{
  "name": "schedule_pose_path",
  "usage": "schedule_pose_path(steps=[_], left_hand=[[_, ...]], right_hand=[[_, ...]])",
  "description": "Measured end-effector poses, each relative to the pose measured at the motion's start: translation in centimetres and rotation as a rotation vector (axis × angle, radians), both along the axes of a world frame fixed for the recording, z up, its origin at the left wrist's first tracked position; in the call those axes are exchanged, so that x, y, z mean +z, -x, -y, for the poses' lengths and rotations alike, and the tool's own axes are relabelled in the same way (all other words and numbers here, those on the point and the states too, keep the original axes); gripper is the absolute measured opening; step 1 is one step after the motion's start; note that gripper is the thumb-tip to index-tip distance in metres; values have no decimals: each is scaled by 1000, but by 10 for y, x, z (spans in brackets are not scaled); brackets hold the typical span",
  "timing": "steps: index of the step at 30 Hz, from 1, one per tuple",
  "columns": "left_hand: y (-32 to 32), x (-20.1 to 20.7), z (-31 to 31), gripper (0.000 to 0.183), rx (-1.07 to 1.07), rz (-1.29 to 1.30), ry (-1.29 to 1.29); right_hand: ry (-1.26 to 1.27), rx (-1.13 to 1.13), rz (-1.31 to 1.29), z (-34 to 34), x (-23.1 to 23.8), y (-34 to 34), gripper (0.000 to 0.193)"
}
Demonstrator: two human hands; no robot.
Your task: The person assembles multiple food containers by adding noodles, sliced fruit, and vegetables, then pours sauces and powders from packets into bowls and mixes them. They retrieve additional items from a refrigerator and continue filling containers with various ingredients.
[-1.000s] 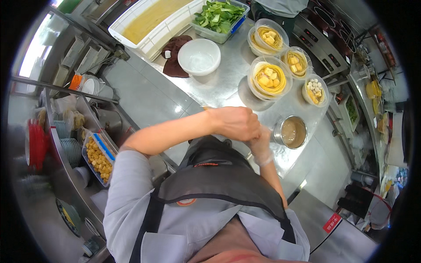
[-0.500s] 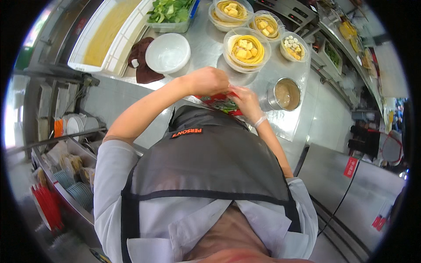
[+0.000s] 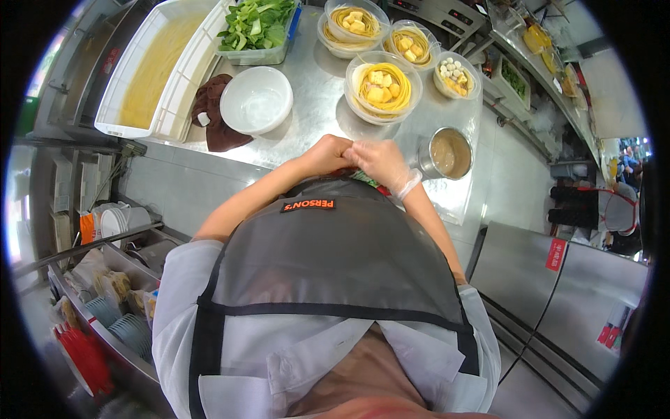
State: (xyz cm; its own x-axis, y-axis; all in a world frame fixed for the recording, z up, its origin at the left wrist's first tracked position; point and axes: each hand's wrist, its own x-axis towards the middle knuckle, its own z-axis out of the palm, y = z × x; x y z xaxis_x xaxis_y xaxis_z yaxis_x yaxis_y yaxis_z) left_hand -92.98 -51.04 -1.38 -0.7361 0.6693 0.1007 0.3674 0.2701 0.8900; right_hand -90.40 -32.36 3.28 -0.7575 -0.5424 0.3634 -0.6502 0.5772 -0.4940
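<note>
Close against my apron, my left hand [image 3: 325, 155] and my right hand [image 3: 380, 162] meet knuckle to knuckle, fingers closed on a red and green packet [image 3: 366, 178]. Most of the packet is hidden behind the hands and apron, so whether it is torn open cannot be told. A clear plastic glove covers my right hand. Just right of it stands a metal cup [image 3: 427, 162] holding a pale brown liquid. Beyond the hands sits a clear bowl [image 3: 349, 108] of yellow noodles topped with pale yellow cubes. A white bowl [image 3: 256, 101] stands beyond my left hand.
More filled bowls [image 3: 410, 43] stand at the far right of the steel table [image 3: 307, 84]. A brown cloth [image 3: 222, 133], a tub of green leaves [image 3: 256, 54] and a long white bin [image 3: 188, 77] line its left. Steel cabinets [image 3: 520, 262] stand to my right.
My hands have drawn together, the right one moving left and over the packet. Less of the packet shows now. The view has shifted slightly.
</note>
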Motion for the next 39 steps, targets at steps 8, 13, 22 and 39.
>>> schedule_pose_path(steps=[8, 13, 22, 39], left_hand=[[5, -21, 20, 24, 87, 103, 21], [0, -31, 7, 16, 73, -122, -204], [-29, -23, -11, 17, 523, -209, -34], [-32, -65, -42, 21, 838, -120, 124]], right_hand=[[-104, 204, -151, 4, -4, 21, 25], [-155, 295, -143, -6, 2, 31, 28], [88, 152, 278, 8, -25, 24, 24], [75, 221, 161, 47, 50, -12, 31]])
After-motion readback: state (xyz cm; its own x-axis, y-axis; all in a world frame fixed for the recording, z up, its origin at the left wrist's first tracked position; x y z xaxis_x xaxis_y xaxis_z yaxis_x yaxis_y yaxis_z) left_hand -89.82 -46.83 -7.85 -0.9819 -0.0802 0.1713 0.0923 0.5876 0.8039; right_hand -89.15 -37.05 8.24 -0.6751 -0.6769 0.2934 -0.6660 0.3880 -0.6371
